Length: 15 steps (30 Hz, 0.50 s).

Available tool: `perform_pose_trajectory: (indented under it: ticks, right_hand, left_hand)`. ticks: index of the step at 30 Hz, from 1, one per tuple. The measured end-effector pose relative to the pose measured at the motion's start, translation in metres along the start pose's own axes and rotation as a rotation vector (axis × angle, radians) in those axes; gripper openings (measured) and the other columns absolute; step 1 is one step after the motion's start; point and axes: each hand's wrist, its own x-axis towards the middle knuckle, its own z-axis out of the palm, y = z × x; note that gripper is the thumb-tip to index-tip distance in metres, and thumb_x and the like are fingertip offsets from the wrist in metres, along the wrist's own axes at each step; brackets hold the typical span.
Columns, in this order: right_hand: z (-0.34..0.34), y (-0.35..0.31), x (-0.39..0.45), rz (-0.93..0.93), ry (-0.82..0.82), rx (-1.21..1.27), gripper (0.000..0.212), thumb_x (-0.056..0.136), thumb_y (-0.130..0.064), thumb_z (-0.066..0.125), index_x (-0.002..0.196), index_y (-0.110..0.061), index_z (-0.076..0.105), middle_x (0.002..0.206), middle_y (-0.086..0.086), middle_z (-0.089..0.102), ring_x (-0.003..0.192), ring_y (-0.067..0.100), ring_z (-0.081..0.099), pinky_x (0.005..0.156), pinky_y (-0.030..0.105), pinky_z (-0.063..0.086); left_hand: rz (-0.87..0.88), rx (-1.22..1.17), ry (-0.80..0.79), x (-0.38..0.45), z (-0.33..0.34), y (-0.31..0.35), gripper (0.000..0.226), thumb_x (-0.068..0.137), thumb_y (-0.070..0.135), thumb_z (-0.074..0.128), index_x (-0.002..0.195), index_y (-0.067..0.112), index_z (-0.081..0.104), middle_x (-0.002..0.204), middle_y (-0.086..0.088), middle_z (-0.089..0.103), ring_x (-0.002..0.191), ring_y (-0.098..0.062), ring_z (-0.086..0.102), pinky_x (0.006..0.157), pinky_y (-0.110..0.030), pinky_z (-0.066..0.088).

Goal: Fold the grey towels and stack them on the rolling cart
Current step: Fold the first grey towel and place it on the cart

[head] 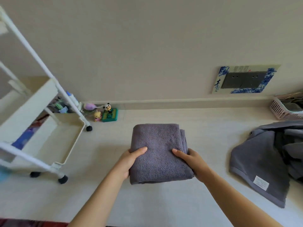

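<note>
I hold one folded towel [159, 153] above the floor [147, 207], my left hand [129, 161] gripping its left edge and my right hand [193, 163] its right, thumbs on top. A heap of grey towels [268, 159] lies to the right; I cannot count them. One white cart [41, 128] stands left, with three small toys [106, 112] behind it. One pink basket [285, 110] sits far right.
</note>
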Motion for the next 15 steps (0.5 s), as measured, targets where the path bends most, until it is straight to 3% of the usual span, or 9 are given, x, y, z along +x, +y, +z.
perform_pose_trajectory:
  ticks: [4, 9, 13, 15]
  right_hand:
    - [0.059, -0.058, 0.003, -0.166, -0.137, -0.104, 0.057, 0.069, -0.041, 0.074, 0.109, -0.005, 0.058, 0.099, 0.008, 0.070, 0.087, 0.018, 0.069, 0.068, 0.027, 0.053]
    - [0.126, -0.137, -0.003, -0.360, -0.322, -0.156, 0.062, 0.063, -0.042, 0.081, 0.110, -0.007, 0.059, 0.102, 0.009, 0.070, 0.092, 0.023, 0.069, 0.081, 0.038, 0.055]
    - [0.165, -0.204, -0.013, -0.497, -0.471, -0.188, 0.058, 0.067, -0.038, 0.080, 0.111, -0.006, 0.060, 0.102, 0.010, 0.071, 0.092, 0.023, 0.069, 0.079, 0.035, 0.055]
    - [0.184, -0.239, -0.018, -0.565, -0.542, -0.199, 0.058, 0.067, -0.034, 0.080, 0.112, -0.005, 0.060, 0.102, 0.010, 0.071, 0.093, 0.024, 0.069, 0.076, 0.033, 0.055]
  left_hand:
    - [0.195, -0.061, 0.178, -0.040, -0.053, 0.040, 0.039, 0.079, 0.021, 0.073, 0.111, 0.005, 0.057, 0.102, -0.014, 0.070, 0.090, -0.027, 0.068, 0.075, -0.035, 0.054]
    - [0.463, -0.106, 0.383, -0.100, -0.097, 0.095, 0.040, 0.080, 0.020, 0.072, 0.114, 0.010, 0.055, 0.099, -0.005, 0.070, 0.080, -0.014, 0.069, 0.060, -0.025, 0.052]
    - [0.635, -0.121, 0.541, -0.142, -0.119, 0.142, 0.054, 0.076, 0.030, 0.076, 0.122, 0.016, 0.052, 0.108, -0.002, 0.067, 0.093, -0.018, 0.066, 0.077, -0.033, 0.052]
    - [0.721, -0.149, 0.589, -0.161, -0.128, 0.167, 0.053, 0.076, 0.029, 0.076, 0.122, 0.017, 0.051, 0.110, -0.002, 0.067, 0.094, -0.018, 0.066, 0.076, -0.033, 0.053]
